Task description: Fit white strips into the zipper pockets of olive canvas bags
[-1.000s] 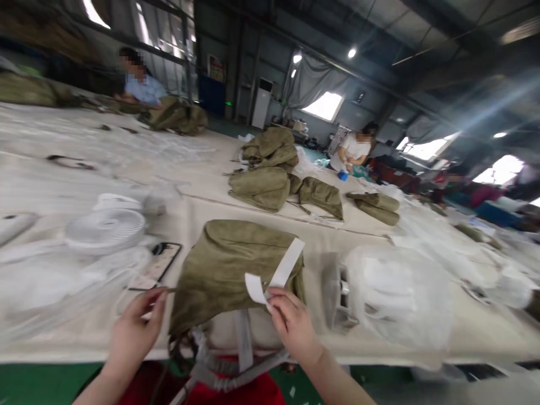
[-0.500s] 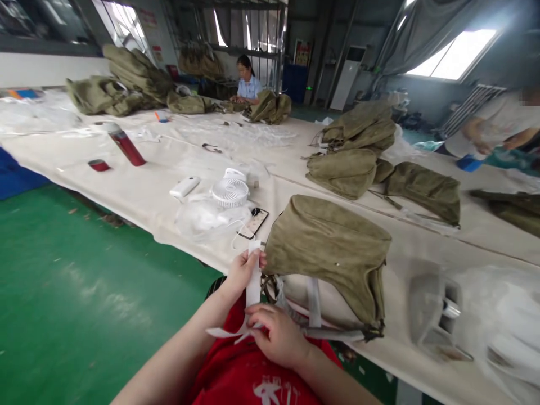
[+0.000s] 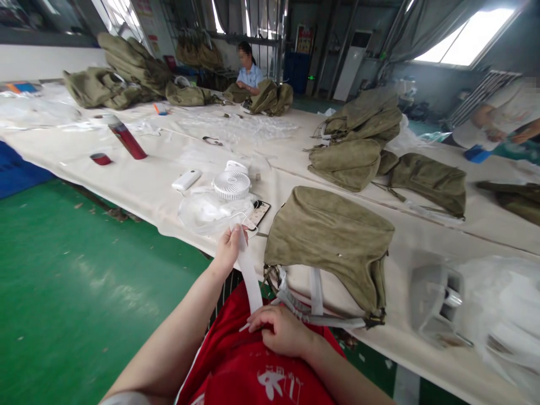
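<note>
A white strip (image 3: 250, 277), like paper or tape, stretches between my two hands over the table's front edge. My left hand (image 3: 230, 245) pinches its upper end, close to the phone (image 3: 258, 215). Down at my lap, my right hand (image 3: 282, 331) has its fingers closed around the strip's lower end, against the red cloth I wear. An olive fabric bag (image 3: 331, 228) lies just right of my hands, with pale grey straps (image 3: 333, 320) along its near side. What the strip's tail does under my right fingers is mostly hidden.
A white fan (image 3: 232, 184), a white power bank (image 3: 186, 180) and clear plastic (image 3: 206, 214) lie left of the bag. Farther off are a red bottle (image 3: 127, 139), more olive bags (image 3: 346, 163) and two people. A clear bin (image 3: 434, 301) stands at right.
My left hand has moved left and up with the strip's upper end, drawing it longer and aslant. The loose tails near my right hand now barely show.
</note>
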A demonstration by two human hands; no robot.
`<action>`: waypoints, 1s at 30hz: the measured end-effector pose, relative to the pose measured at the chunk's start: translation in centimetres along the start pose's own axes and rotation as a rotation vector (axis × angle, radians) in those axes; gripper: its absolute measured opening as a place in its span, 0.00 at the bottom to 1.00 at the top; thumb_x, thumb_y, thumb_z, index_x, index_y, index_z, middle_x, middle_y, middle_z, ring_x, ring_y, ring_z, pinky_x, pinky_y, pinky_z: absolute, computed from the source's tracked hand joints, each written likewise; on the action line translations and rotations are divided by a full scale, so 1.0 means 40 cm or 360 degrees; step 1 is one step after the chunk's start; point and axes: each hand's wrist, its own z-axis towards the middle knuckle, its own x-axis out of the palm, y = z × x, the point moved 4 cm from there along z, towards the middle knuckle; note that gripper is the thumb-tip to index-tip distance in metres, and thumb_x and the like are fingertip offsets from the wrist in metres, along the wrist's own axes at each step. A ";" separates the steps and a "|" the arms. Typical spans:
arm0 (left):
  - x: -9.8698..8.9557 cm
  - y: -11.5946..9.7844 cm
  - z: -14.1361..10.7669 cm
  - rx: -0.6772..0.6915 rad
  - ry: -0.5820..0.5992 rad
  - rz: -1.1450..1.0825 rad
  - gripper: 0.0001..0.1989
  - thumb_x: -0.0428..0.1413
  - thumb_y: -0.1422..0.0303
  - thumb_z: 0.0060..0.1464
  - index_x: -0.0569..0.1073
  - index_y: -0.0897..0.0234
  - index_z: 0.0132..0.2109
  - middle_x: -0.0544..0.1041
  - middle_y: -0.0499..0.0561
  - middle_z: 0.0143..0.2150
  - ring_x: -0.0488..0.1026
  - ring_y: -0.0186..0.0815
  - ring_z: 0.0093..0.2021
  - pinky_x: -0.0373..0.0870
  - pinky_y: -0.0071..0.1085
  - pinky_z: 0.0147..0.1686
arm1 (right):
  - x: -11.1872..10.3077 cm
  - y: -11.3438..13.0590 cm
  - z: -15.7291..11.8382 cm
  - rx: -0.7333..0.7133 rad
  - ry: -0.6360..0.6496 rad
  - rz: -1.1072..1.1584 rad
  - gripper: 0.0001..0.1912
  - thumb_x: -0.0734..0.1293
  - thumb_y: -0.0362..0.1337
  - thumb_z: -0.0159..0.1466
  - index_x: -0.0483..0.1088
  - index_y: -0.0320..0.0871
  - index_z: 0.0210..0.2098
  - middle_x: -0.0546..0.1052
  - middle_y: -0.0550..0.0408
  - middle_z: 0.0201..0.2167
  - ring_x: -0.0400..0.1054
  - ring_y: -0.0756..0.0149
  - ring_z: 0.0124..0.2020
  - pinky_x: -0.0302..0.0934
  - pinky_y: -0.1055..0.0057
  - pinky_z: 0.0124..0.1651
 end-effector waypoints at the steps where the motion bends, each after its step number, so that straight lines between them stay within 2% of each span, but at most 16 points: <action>1: -0.014 -0.010 0.008 0.0026 -0.0010 0.0006 0.22 0.49 0.49 0.54 0.68 0.65 0.38 0.67 0.45 0.23 0.64 0.29 0.21 0.60 0.25 0.21 | -0.001 -0.001 -0.002 0.0005 0.0004 0.0012 0.21 0.58 0.21 0.49 0.76 0.44 0.34 0.79 0.57 0.40 0.72 0.70 0.43 0.62 0.75 0.50; 3: -0.043 -0.031 0.025 0.0071 0.0031 0.0117 0.21 0.48 0.50 0.55 0.68 0.65 0.39 0.65 0.44 0.21 0.63 0.28 0.20 0.60 0.25 0.21 | -0.013 -0.006 -0.005 0.0032 -0.0045 -0.0003 0.18 0.60 0.23 0.51 0.75 0.45 0.35 0.78 0.57 0.40 0.72 0.69 0.43 0.62 0.74 0.50; 5: -0.071 -0.051 0.037 0.0085 0.0148 0.0329 0.20 0.49 0.51 0.55 0.68 0.65 0.39 0.62 0.41 0.19 0.59 0.27 0.18 0.56 0.24 0.20 | -0.042 -0.023 -0.003 0.0152 -0.0209 -0.0048 0.14 0.62 0.28 0.55 0.74 0.45 0.37 0.78 0.56 0.39 0.72 0.68 0.39 0.64 0.74 0.45; 8: -0.095 -0.063 0.035 0.0033 0.0344 0.0650 0.17 0.52 0.53 0.54 0.66 0.65 0.36 0.63 0.41 0.19 0.57 0.26 0.18 0.53 0.24 0.20 | -0.104 -0.070 0.011 0.0501 -0.0578 -0.0219 0.10 0.62 0.36 0.61 0.73 0.44 0.39 0.79 0.54 0.35 0.72 0.68 0.31 0.64 0.74 0.36; 10: -0.096 -0.053 0.022 -0.0011 0.0466 0.0790 0.17 0.53 0.53 0.52 0.66 0.64 0.32 0.64 0.42 0.20 0.58 0.27 0.19 0.54 0.25 0.21 | -0.139 -0.104 0.030 0.0739 -0.0717 -0.0464 0.11 0.62 0.40 0.62 0.73 0.44 0.39 0.79 0.53 0.33 0.72 0.65 0.32 0.62 0.72 0.36; 13: -0.084 -0.014 -0.003 -0.0036 0.0614 0.0856 0.17 0.55 0.53 0.51 0.67 0.64 0.28 0.64 0.42 0.20 0.58 0.27 0.21 0.53 0.25 0.22 | -0.159 -0.144 0.066 0.0979 -0.0657 -0.0772 0.12 0.65 0.44 0.59 0.72 0.45 0.39 0.78 0.52 0.33 0.72 0.60 0.36 0.60 0.69 0.38; 16: -0.076 0.036 -0.028 -0.0082 0.0661 0.0828 0.19 0.56 0.52 0.48 0.68 0.65 0.26 0.65 0.43 0.20 0.58 0.27 0.22 0.53 0.25 0.23 | -0.156 -0.170 0.086 0.1067 -0.0597 -0.0857 0.12 0.66 0.44 0.58 0.71 0.45 0.38 0.78 0.52 0.33 0.72 0.60 0.36 0.59 0.70 0.36; 21: -0.069 0.078 -0.073 -0.0175 0.0790 0.0775 0.21 0.54 0.50 0.50 0.71 0.66 0.25 0.69 0.45 0.21 0.62 0.29 0.23 0.57 0.25 0.26 | -0.152 -0.184 0.062 0.1082 -0.0700 -0.0885 0.12 0.67 0.41 0.57 0.69 0.46 0.41 0.78 0.53 0.34 0.72 0.63 0.36 0.57 0.72 0.35; 24: -0.063 0.087 -0.092 -0.0215 0.0817 0.0761 0.23 0.51 0.50 0.52 0.72 0.66 0.24 0.66 0.44 0.19 0.59 0.28 0.21 0.55 0.25 0.25 | -0.143 -0.172 0.057 0.0958 -0.0724 -0.0856 0.11 0.65 0.41 0.60 0.70 0.47 0.42 0.78 0.55 0.33 0.72 0.64 0.35 0.56 0.73 0.35; 27: -0.055 0.097 -0.106 -0.0193 0.0835 0.0749 0.24 0.50 0.50 0.54 0.71 0.66 0.23 0.67 0.45 0.20 0.61 0.29 0.23 0.57 0.25 0.27 | -0.120 -0.159 0.083 0.0851 -0.0621 -0.0822 0.11 0.62 0.43 0.63 0.74 0.47 0.38 0.79 0.53 0.32 0.72 0.63 0.35 0.57 0.72 0.35; 30: -0.053 0.099 -0.121 -0.0162 0.0864 0.0722 0.24 0.50 0.50 0.54 0.70 0.66 0.22 0.68 0.46 0.22 0.62 0.29 0.25 0.58 0.25 0.29 | -0.094 -0.166 0.124 0.0947 -0.0482 -0.0827 0.16 0.63 0.48 0.60 0.76 0.43 0.30 0.79 0.46 0.29 0.72 0.59 0.34 0.57 0.69 0.34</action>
